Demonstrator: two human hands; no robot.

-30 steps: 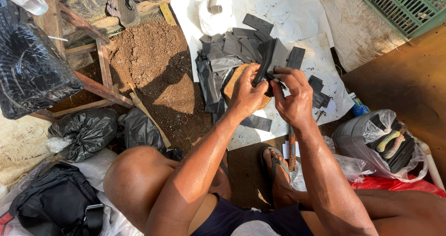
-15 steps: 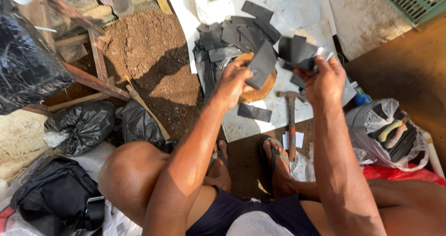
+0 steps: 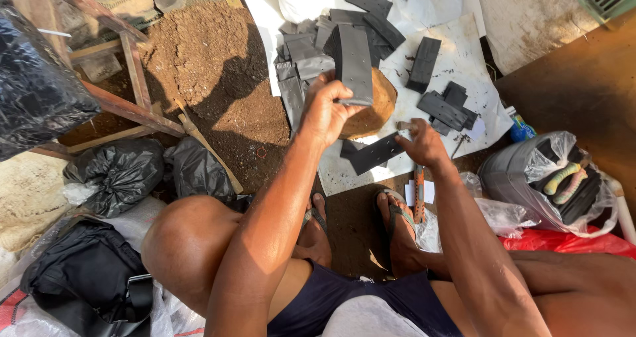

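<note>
The left hand (image 3: 328, 115) now stands a stack of flat dark grey rectangular rubber strips (image 3: 353, 64) on end over the round brown wooden block (image 3: 371, 108), fingers closed around the stack's lower end; half a second ago that hand lay flat on the block and the right hand held a fan of strips up at the right, and those pieces are now laid down. The right hand (image 3: 424, 145) has dropped to the head end of a hammer with a worn reddish handle (image 3: 419, 191), which lies between the sandalled feet; the fingers curl over it, but I cannot tell whether they have actually closed on it. So the strips have been gathered into one hand and the other has gone to the tool. More loose dark strips (image 3: 440, 105) lie scattered on the crumpled white sheet (image 3: 464, 52) to the right of the block, one just below the block beside the right hand, and a heap sits behind it. Room is tight: the feet hem the hammer in on both sides, a grey plastic bag (image 3: 530, 178) sits near on the right, and bare brown soil (image 3: 199, 58) with slanting wooden slats (image 3: 132, 78) lies to the left, apart from the block.
</note>
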